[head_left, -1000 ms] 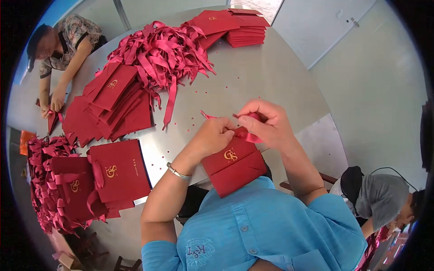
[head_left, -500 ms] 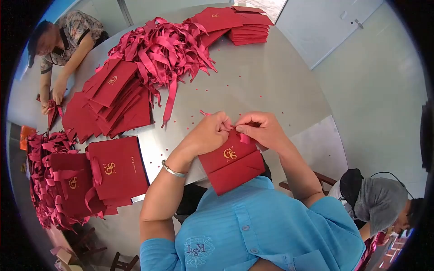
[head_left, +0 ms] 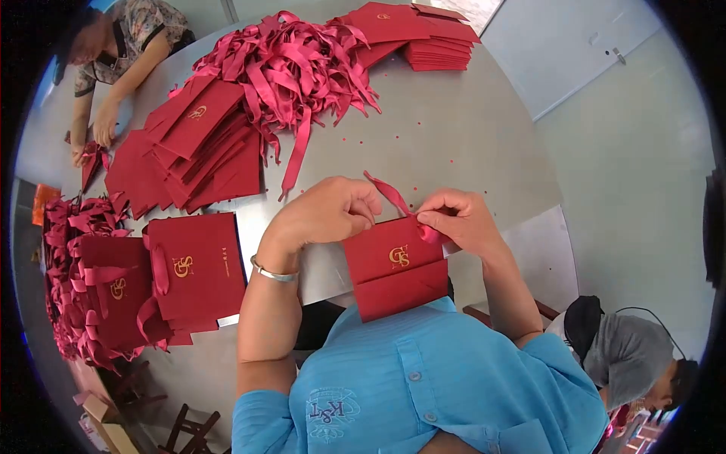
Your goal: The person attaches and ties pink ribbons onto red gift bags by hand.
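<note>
Grey tabletop [head_left: 484, 144] stretches right of ribbon-handled gift bags [head_left: 200, 284]. The left hand [head_left: 336, 212] curls by the top corner of a red paper bag [head_left: 393, 276] before the blue shirt [head_left: 454, 363], its grip unclear; the right hand [head_left: 457, 221] pinches that bag's ribbon [head_left: 390, 194]. Threading seems the step in hand; a pull calls for a steadied bag.

- Held bag [head_left: 404, 286]: gold monogram [head_left: 398, 257], apparently "GS".
- Large bag [head_left: 198, 291]: same monogram; small print [head_left: 225, 262], unreadable.
- Bag beside it [head_left: 113, 318]: same monogram.
- Near pile [head_left: 185, 140]: same monogram, tilted.
- Far pile [head_left: 389, 30]: small gold mark [head_left: 383, 16], unclear.
- Shirt [head_left: 461, 371]: embroidered "K&T".
</note>
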Motion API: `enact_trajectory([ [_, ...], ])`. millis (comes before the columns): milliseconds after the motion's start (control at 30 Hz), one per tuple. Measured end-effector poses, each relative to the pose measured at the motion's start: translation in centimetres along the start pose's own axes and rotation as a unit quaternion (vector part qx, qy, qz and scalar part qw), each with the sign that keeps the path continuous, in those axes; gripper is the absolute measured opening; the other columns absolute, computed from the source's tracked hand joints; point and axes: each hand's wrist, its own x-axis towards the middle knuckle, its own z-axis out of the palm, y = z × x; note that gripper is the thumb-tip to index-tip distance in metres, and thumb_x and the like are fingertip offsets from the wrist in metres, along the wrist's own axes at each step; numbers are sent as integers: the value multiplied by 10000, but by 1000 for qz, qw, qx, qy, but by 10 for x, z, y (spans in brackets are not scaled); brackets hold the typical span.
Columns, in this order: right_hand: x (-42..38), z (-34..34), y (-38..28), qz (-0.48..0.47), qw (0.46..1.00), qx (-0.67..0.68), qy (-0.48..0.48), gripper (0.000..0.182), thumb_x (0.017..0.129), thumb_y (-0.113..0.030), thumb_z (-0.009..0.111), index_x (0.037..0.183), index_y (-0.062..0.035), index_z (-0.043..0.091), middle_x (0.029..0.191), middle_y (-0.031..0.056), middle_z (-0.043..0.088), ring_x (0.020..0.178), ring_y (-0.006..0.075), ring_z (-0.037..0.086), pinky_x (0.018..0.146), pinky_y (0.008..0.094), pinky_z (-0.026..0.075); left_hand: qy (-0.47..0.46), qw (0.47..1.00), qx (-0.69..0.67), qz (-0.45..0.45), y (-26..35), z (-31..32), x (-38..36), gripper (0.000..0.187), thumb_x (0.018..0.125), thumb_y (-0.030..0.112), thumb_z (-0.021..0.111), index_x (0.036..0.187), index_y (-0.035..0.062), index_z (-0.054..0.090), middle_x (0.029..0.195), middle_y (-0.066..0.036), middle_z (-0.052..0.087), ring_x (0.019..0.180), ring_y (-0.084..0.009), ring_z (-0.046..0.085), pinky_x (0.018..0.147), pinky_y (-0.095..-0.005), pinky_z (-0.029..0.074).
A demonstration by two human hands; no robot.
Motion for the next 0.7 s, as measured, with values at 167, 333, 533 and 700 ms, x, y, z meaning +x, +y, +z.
enact_trajectory([
  [167, -5, -2, -4, -4, 1000, -16, 10, 34, 867, 1, 635, 841, 21, 645, 749, 61, 646, 646, 108, 631, 574, 230, 500, -60, 997, -46, 21, -7, 0, 3, 279, 756, -59, 619, 1030, -5, 604, 826, -49, 677, 728, -82, 597, 621, -227, 477],
  [333, -12, -4, -7, 7, 999, -28, 39, 41, 869, -2, 635, 834, 21, 636, 731, 49, 633, 638, 97, 619, 559, 219, 491, -93, 993, -52, -55, -3, -1, 6, 272, 715, -51, 613, 985, -18, 622, 766, -51, 662, 552, -103, 548, 493, -249, 445],
  [533, -16, -8, -2, -41, 996, -49, 58, 37, 870, 4, 630, 836, 15, 626, 739, 39, 626, 639, 88, 610, 555, 216, 488, -110, 985, -123, -51, -13, 7, 13, 209, 737, -43, 602, 943, -28, 639, 741, -43, 641, 504, -83, 535, 461, -225, 428],
  [700, -19, -11, 1, -25, 997, -20, 71, 37, 872, 8, 625, 836, 16, 624, 743, 34, 617, 641, 79, 601, 559, 211, 483, -103, 975, -190, -44, -6, 10, 15, 189, 739, -44, 584, 919, -37, 639, 718, -38, 629, 500, -78, 544, 454, -212, 424],
])
